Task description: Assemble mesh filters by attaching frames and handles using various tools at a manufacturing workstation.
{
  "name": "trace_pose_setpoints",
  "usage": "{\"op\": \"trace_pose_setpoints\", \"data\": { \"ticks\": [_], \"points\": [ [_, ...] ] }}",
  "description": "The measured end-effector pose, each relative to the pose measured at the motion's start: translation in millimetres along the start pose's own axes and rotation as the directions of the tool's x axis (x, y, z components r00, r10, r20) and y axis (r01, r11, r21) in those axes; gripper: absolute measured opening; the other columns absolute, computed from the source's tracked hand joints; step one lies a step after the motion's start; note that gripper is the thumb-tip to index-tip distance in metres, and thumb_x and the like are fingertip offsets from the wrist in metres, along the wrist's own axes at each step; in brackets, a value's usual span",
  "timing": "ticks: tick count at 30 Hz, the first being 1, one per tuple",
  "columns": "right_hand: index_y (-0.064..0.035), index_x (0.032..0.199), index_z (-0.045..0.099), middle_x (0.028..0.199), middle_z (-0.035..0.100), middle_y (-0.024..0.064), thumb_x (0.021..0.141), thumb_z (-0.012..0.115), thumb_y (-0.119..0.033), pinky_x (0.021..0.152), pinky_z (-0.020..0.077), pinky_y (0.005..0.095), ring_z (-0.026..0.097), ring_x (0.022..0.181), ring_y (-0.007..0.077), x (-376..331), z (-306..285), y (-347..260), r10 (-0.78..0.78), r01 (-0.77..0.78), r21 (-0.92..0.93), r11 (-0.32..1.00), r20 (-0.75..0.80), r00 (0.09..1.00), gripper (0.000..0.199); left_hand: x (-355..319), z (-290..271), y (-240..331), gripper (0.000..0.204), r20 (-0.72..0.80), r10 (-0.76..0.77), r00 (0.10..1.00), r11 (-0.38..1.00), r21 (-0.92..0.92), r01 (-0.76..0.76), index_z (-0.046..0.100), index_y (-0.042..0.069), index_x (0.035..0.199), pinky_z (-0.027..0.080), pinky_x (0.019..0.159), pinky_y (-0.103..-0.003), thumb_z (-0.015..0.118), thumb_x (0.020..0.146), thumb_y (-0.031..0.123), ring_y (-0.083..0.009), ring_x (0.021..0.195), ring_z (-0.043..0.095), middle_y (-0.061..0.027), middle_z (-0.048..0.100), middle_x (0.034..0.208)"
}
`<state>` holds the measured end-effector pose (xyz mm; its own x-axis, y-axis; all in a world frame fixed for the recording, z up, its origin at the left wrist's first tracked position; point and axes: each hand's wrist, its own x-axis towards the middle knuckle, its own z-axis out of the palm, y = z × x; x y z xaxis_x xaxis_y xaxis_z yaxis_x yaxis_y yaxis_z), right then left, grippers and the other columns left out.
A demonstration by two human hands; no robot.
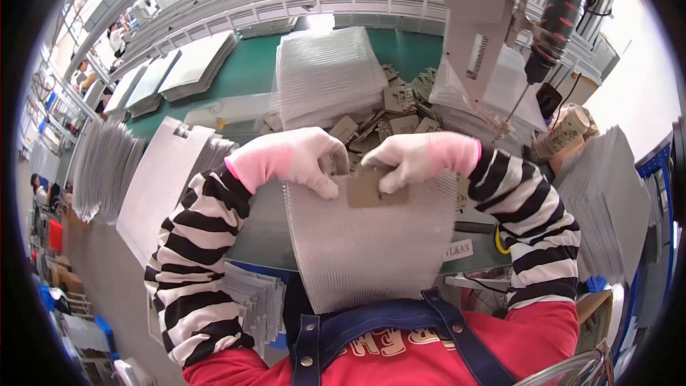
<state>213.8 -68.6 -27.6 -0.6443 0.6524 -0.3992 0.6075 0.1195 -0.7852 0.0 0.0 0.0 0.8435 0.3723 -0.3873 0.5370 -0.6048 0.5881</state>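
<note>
A translucent white ribbed plastic sheet lies in front of me and hangs toward my body over the bench's near edge. My left hand, in a white glove with a pink cuff, is closed at the sheet's far edge, its thumb on top and fingers curled. A small flat beige plate rests at the middle of that edge. My right hand, gloved the same way, is closed on the plate's right side, thumb on its face. Just beyond the hands lies a heap of similar beige pieces.
Stacks of ribbed sheets stand at the back, left and right. A power driver hangs at upper right with its bit pointing down, beside a grey bracket. A black-handled tool lies by my right forearm.
</note>
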Motion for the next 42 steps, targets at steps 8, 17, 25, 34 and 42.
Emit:
{"op": "trace_pose_setpoints", "data": {
  "ticks": [8, 17, 25, 34, 42],
  "points": [
    [-0.0047, 0.113, 0.057, 0.095, 0.064, 0.0142, 0.077, 0.065, -0.02, 0.077, 0.0488, 0.0349, 0.062, 0.085, 0.0277, -5.6, -2.8, -27.2, -0.084, -0.01, -0.53, 0.848, -0.154, 0.984, 0.04, -33.9, 8.4, -32.2, 0.047, -0.18, 0.082, 0.98, 0.988, -0.115, -0.104, 0.056, -0.001, 0.11, 0.049, 0.07, -0.027, 0.072, 0.068, 0.01, -0.0123, 0.077, 0.059, -0.0067, 0.063, 0.083],
    [-0.0104, 0.104, 0.063, 0.103, 0.064, 0.0094, 0.08, 0.055, -0.009, 0.084, 0.0485, 0.0377, 0.06, 0.097, 0.0301, -10.8, -147.8, -93.0, -0.353, -0.702, -0.417, 0.578, -0.903, 0.245, 0.025, -40.7, 94.6, -39.2, 0.045, -0.662, -0.144, 0.735, 0.598, -0.65, -0.469, 0.052, -0.001, 0.115, 0.046, 0.078, -0.022, 0.07, 0.074, 0.006, -0.009, 0.087, 0.055, -0.0041, 0.058, 0.097],
    [-0.0128, 0.104, 0.064, 0.106, 0.063, 0.011, 0.074, 0.059, -0.011, 0.083, 0.0481, 0.0385, 0.06, 0.096, 0.0303, -13.7, -156.1, -71.3, -0.234, -0.806, -0.327, 0.493, -0.942, 0.239, 0.031, -74.5, 102.1, -30.4, 0.032, -0.635, -0.246, 0.732, 0.544, -0.716, -0.438, 0.055, -0.001, 0.11, 0.043, 0.075, -0.021, 0.061, 0.079, 0.002, -0.0057, 0.083, 0.052, -0.0005, 0.057, 0.094],
    [-0.0159, 0.092, 0.068, 0.073, 0.06, 0.0021, 0.077, 0.066, -0.026, 0.058, 0.0467, 0.0315, 0.059, 0.064, 0.0197, -1.9, -40.9, -65.1, -0.808, -0.482, -0.789, 0.382, -0.538, 0.24, 0.018, -55.6, 126.4, -16.2, 0.03, -0.756, -0.329, 0.566, 0.366, -0.654, -0.662, 0.063, -0.004, 0.1, 0.04, 0.069, -0.019, 0.051, 0.095, 0.023, -0.0046, 0.073, 0.049, 0.0014, 0.06, 0.082],
    [-0.0071, 0.111, 0.062, 0.087, 0.066, 0.0126, 0.08, 0.057, -0.007, 0.069, 0.0493, 0.0286, 0.065, 0.074, 0.0194, -33.3, 31.2, -63.3, -0.129, -0.031, -0.228, 0.973, -0.649, 0.75, 0.032, -48.9, 136.9, -13.0, 0.032, -0.816, -0.334, 0.473, 0.539, -0.576, -0.614, 0.064, -0.004, 0.099, 0.036, 0.068, -0.019, 0.051, 0.095, 0.025, -0.0036, 0.072, 0.043, 0.0028, 0.058, 0.083]
  ]
}}
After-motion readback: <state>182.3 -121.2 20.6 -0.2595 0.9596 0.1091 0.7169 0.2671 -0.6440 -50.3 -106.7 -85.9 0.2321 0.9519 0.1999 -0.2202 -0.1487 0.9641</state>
